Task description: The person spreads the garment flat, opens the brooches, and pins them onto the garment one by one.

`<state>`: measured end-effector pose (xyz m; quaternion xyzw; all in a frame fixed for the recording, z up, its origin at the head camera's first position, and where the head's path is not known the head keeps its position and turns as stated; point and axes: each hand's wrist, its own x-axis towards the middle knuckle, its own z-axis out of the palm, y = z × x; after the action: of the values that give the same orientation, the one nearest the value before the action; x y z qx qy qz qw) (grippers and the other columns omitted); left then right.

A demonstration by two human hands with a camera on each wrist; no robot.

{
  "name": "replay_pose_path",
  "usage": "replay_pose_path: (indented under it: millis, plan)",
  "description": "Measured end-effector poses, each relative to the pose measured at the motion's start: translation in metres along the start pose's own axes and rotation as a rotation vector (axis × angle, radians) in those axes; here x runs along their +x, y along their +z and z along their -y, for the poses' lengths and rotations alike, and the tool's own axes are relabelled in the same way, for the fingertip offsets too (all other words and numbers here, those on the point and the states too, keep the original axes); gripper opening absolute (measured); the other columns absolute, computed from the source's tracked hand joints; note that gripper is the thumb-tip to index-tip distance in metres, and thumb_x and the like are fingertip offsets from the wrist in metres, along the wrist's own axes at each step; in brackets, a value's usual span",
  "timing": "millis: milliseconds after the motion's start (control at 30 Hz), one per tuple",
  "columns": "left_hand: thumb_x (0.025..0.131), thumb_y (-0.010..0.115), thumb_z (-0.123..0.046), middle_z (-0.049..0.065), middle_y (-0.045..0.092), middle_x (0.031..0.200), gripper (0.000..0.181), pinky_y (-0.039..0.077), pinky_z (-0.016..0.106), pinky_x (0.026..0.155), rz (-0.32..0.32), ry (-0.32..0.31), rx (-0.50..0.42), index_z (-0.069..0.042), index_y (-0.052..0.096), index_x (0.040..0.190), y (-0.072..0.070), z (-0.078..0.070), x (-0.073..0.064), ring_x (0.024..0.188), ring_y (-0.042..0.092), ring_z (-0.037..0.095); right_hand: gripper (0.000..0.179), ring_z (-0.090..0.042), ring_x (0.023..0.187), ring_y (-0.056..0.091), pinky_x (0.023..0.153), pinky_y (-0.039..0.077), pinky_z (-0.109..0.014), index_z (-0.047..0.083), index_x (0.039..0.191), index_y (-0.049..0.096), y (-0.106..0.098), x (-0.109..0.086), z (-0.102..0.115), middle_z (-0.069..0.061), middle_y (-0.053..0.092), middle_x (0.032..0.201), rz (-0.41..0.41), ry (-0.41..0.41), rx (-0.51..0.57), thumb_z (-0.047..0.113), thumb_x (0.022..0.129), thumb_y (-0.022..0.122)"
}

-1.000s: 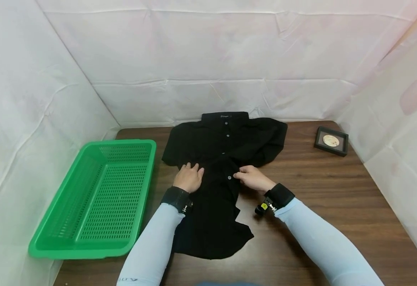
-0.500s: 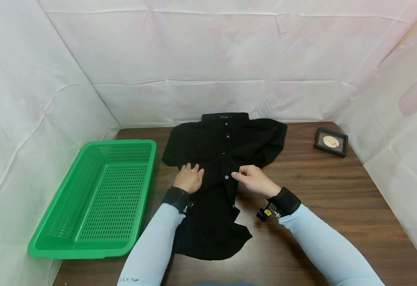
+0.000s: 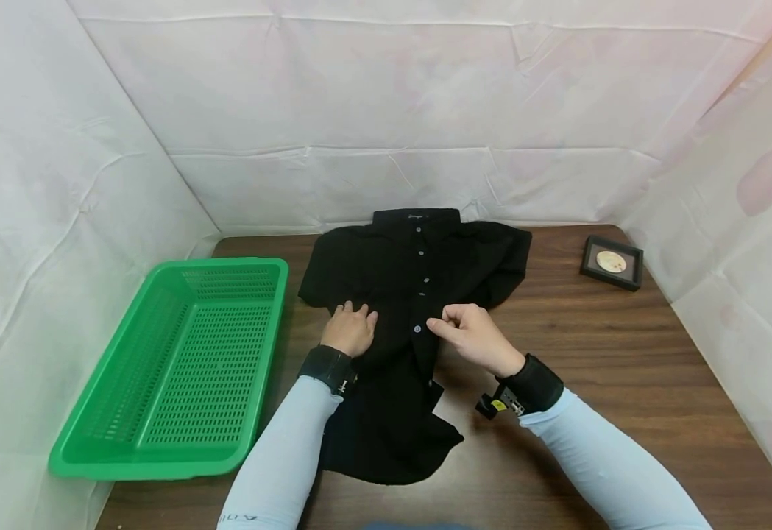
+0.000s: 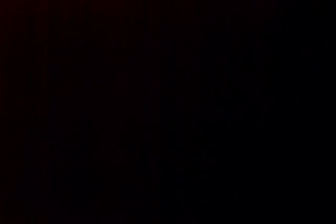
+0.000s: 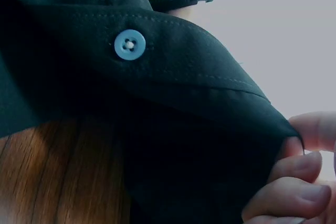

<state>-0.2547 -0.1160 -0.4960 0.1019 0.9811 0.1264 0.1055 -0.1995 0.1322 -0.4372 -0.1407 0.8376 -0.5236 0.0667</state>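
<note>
A black button-up shirt [image 3: 386, 405] lies on the wooden table, collar at the far side and hem toward me. My left hand [image 3: 349, 330] rests palm down with fingers spread on the shirt's left side. My right hand [image 3: 473, 335] pinches the shirt's front edge between thumb and fingers, near the middle of the button row. In the right wrist view, a pale button [image 5: 130, 44] shows on the lifted front strip, and the right fingers [image 5: 289, 198] hold the cloth's edge. The left wrist view is almost wholly dark.
A green plastic basket [image 3: 263, 383] with slotted walls stands at the left. At the back right of the table [image 3: 624, 383] lies a small black frame [image 3: 591, 259] with an oval cream piece in it. White cloth walls [image 3: 386, 96] enclose the back and sides.
My right hand has shifted slightly left and turned, drawing the shirt's front edge a little left. More buttons show on the upper front. The left hand stays in place.
</note>
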Motion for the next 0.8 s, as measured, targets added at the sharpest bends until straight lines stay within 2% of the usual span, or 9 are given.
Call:
replay_pose_path:
  millis: [100,233,333,433,533,600,667,733,800]
  plan:
    - [0.105,0.029,-0.039,0.026,0.038,0.146,0.053,0.027,0.051,0.111,0.001,0.006,0.007,-0.006,0.048,0.141,0.001,0.001,0.001,0.137,0.032,0.04,0.04,-0.013,0.046,0.033,0.046,0.026,-0.024,0.008,0.063,0.046,0.0,-0.004,0.017,0.001,0.031,0.053,-0.021,0.006,0.031,0.023,0.096,0.062]
    - [0.105,0.029,-0.039,0.026,0.038,0.146,0.052,0.026,0.051,0.111,-0.002,0.007,0.015,-0.006,0.048,0.141,0.001,0.001,0.002,0.137,0.032,0.04,0.036,-0.02,0.053,0.038,0.054,0.032,-0.027,0.007,0.069,0.049,0.002,-0.003,0.005,-0.004,0.035,0.059,-0.031,0.013,0.051,0.027,0.097,0.059]
    - [0.105,0.029,-0.039,0.027,0.037,0.146,0.053,0.028,0.052,0.11,-0.003,0.005,0.02,-0.006,0.048,0.141,0.001,0.002,0.002,0.136,0.032,0.042,0.038,-0.03,0.07,0.049,0.067,0.043,-0.038,0.002,0.081,0.054,0.005,-0.002,-0.026,-0.011,0.048,0.073,0.0,0.09,0.208,0.035,0.099,0.053]
    - [0.105,0.029,-0.039,0.027,0.038,0.146,0.053,0.029,0.052,0.109,-0.011,0.01,0.035,-0.005,0.048,0.141,0.002,0.003,0.003,0.136,0.033,0.042,0.035,-0.038,0.099,0.052,0.088,0.045,-0.05,-0.005,0.103,0.052,0.006,-0.005,-0.041,-0.016,0.052,0.102,-0.005,0.269,0.493,0.03,0.103,0.045]
    - [0.105,0.029,-0.039,0.027,0.038,0.145,0.053,0.029,0.052,0.109,-0.02,0.009,0.037,-0.005,0.048,0.141,0.002,0.004,0.003,0.135,0.033,0.042,0.033,-0.036,0.124,0.042,0.104,0.036,-0.05,-0.004,0.126,0.037,0.003,-0.004,-0.052,-0.018,0.039,0.129,-0.103,0.42,0.78,0.021,0.105,0.04]
    - [0.105,0.03,-0.039,0.027,0.038,0.146,0.053,0.029,0.052,0.109,-0.019,0.004,0.034,-0.005,0.048,0.141,0.002,0.004,0.004,0.135,0.033,0.042,0.043,-0.036,0.133,0.033,0.108,0.032,-0.047,-0.002,0.139,0.024,-0.001,-0.002,-0.058,-0.021,0.027,0.142,-0.176,0.475,0.899,0.018,0.104,0.038]
    - [0.105,0.03,-0.039,0.027,0.037,0.146,0.053,0.029,0.052,0.109,-0.008,-0.002,0.03,-0.005,0.048,0.141,0.002,0.005,0.004,0.136,0.032,0.042,0.054,-0.036,0.139,0.025,0.111,0.029,-0.045,-0.001,0.147,0.011,-0.005,0.001,-0.063,-0.023,0.014,0.152,-0.226,0.51,0.973,0.017,0.104,0.038]
    - [0.105,0.03,-0.039,0.027,0.036,0.147,0.053,0.029,0.052,0.109,0.001,-0.002,0.028,-0.005,0.048,0.141,0.002,0.005,0.004,0.136,0.032,0.043,0.062,-0.034,0.142,0.02,0.111,0.028,-0.044,0.0,0.151,0.001,-0.01,0.003,-0.067,-0.021,0.006,0.157,-0.24,0.532,0.996,0.016,0.104,0.037]
    - [0.105,0.03,-0.04,0.027,0.036,0.147,0.053,0.029,0.052,0.109,0.004,-0.001,0.028,-0.006,0.048,0.141,0.002,0.005,0.004,0.136,0.032,0.042,0.063,-0.032,0.143,0.019,0.111,0.028,-0.042,0.003,0.153,0.0,-0.014,0.006,-0.07,-0.019,0.004,0.158,-0.245,0.551,1.022,0.016,0.104,0.037]
